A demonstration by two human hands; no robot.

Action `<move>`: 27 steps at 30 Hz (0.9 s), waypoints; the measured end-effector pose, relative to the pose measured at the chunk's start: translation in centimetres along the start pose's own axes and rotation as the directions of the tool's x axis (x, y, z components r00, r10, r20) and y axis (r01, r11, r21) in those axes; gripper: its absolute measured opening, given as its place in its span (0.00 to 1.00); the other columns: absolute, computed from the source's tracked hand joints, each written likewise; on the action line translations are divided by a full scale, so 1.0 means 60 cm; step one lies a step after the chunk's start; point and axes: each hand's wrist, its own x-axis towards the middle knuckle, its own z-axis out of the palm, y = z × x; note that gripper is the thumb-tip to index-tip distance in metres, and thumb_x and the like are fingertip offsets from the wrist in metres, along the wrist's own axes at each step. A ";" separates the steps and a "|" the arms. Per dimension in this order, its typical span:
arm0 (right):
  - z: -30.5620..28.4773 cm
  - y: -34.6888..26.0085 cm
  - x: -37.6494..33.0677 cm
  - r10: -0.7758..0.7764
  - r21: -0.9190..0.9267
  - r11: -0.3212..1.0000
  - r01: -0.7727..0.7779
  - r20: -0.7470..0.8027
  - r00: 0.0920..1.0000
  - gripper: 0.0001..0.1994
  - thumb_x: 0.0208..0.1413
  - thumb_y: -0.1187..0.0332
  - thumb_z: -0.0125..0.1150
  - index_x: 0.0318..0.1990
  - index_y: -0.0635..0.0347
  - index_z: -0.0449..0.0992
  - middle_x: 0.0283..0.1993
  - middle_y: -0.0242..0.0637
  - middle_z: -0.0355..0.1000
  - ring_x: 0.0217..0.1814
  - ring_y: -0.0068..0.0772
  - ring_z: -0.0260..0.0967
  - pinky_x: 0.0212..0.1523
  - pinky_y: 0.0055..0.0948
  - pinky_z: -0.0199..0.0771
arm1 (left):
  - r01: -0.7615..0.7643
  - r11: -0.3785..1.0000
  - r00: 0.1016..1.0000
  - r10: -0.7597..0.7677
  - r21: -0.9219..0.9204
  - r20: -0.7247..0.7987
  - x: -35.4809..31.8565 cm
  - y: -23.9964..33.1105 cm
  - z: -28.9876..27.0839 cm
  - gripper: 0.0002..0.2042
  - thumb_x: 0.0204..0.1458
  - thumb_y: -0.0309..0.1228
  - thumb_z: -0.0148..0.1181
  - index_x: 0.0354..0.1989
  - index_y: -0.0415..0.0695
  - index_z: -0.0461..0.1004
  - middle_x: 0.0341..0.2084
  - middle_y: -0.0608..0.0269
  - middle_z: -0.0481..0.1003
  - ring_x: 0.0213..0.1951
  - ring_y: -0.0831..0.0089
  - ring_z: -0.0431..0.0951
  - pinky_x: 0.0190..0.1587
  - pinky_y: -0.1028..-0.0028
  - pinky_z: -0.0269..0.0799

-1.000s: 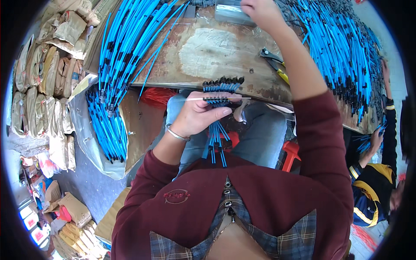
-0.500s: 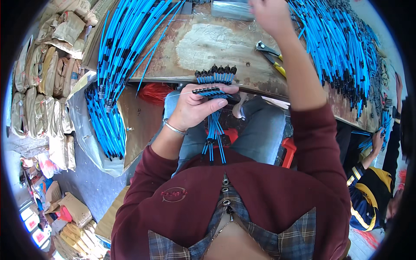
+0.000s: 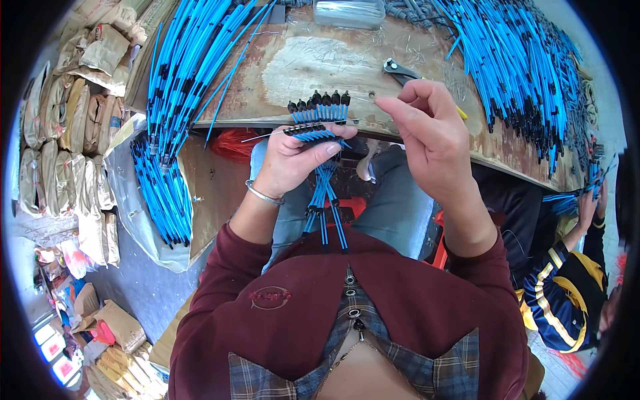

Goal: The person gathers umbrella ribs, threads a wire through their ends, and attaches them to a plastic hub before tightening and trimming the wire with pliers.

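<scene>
My left hand (image 3: 291, 163) is closed around a bunch of thin blue cables (image 3: 325, 175) with black fittings. Their black ends (image 3: 327, 99) stand side by side in a row above my fingers, and the lower ends hang down over my lap. A thin metal rod (image 3: 263, 135) runs crosswise through or along the row; which of these I cannot tell. My right hand (image 3: 437, 143) is raised to the right of the bunch, apart from it. Thumb and fingertips are pinched together, and anything between them is too small to make out.
Nippers (image 3: 399, 69) with yellow grips lie on the worn wooden table (image 3: 300, 73), behind my right hand. A clear plastic box (image 3: 350, 15) stands at the back. Blue cable heaps lie left (image 3: 193, 60) and right (image 3: 520, 73). Another person (image 3: 567, 293) works at far right.
My right hand has come back from near the plastic box toward the bunch, its fingers now pinched. My left hand, still holding the cables, has shifted slightly left in view.
</scene>
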 end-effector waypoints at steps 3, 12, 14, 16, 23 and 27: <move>-0.001 0.000 0.001 -0.018 -0.011 1.000 0.018 -0.014 1.000 0.14 0.43 0.84 0.55 0.39 0.62 0.76 0.34 0.37 0.64 0.31 0.29 0.65 0.30 0.21 0.65 | -0.001 1.000 1.000 0.001 0.008 -0.001 -0.002 -0.001 0.001 0.11 0.49 0.19 0.53 0.42 0.36 0.71 0.40 0.49 0.74 0.47 0.62 0.72 0.51 0.64 0.66; -0.002 0.002 0.003 -0.048 -0.038 0.998 0.048 0.001 0.999 0.15 0.40 0.85 0.55 0.39 0.62 0.76 0.33 0.38 0.64 0.31 0.32 0.66 0.29 0.22 0.65 | 0.007 1.000 1.000 -0.007 -0.006 -0.007 -0.003 -0.003 0.000 0.11 0.49 0.19 0.53 0.42 0.36 0.71 0.40 0.49 0.74 0.46 0.62 0.73 0.51 0.66 0.66; -0.001 0.002 0.003 -0.054 -0.046 0.997 0.054 -0.001 0.999 0.16 0.40 0.85 0.55 0.39 0.62 0.76 0.33 0.38 0.64 0.31 0.32 0.65 0.29 0.22 0.65 | -0.003 1.000 1.000 0.003 0.005 -0.010 -0.003 -0.001 0.000 0.10 0.49 0.19 0.53 0.41 0.36 0.71 0.40 0.49 0.74 0.46 0.62 0.73 0.51 0.66 0.67; 0.000 0.003 0.003 -0.068 -0.059 0.996 0.067 -0.004 0.998 0.16 0.39 0.86 0.54 0.39 0.62 0.75 0.32 0.39 0.64 0.31 0.32 0.65 0.29 0.22 0.65 | -0.007 1.000 1.000 0.008 0.010 -0.013 -0.002 0.000 0.001 0.10 0.49 0.19 0.53 0.41 0.36 0.71 0.40 0.49 0.74 0.46 0.62 0.73 0.50 0.66 0.67; -0.008 -0.004 0.019 -0.198 -0.183 0.962 0.202 0.039 0.979 0.16 0.38 0.87 0.53 0.38 0.63 0.75 0.32 0.39 0.65 0.30 0.33 0.65 0.29 0.23 0.65 | -0.054 0.996 0.998 0.054 0.066 -0.009 0.003 0.000 0.005 0.10 0.48 0.21 0.56 0.39 0.38 0.75 0.37 0.61 0.77 0.40 0.77 0.74 0.45 0.76 0.69; -0.008 0.004 0.030 -0.244 -0.113 0.962 0.248 0.052 0.968 0.16 0.38 0.86 0.54 0.37 0.64 0.75 0.32 0.39 0.65 0.30 0.33 0.65 0.30 0.24 0.66 | -0.075 0.996 0.997 0.075 0.055 0.002 0.003 -0.004 0.002 0.09 0.48 0.21 0.56 0.39 0.38 0.75 0.37 0.61 0.77 0.40 0.77 0.74 0.45 0.76 0.69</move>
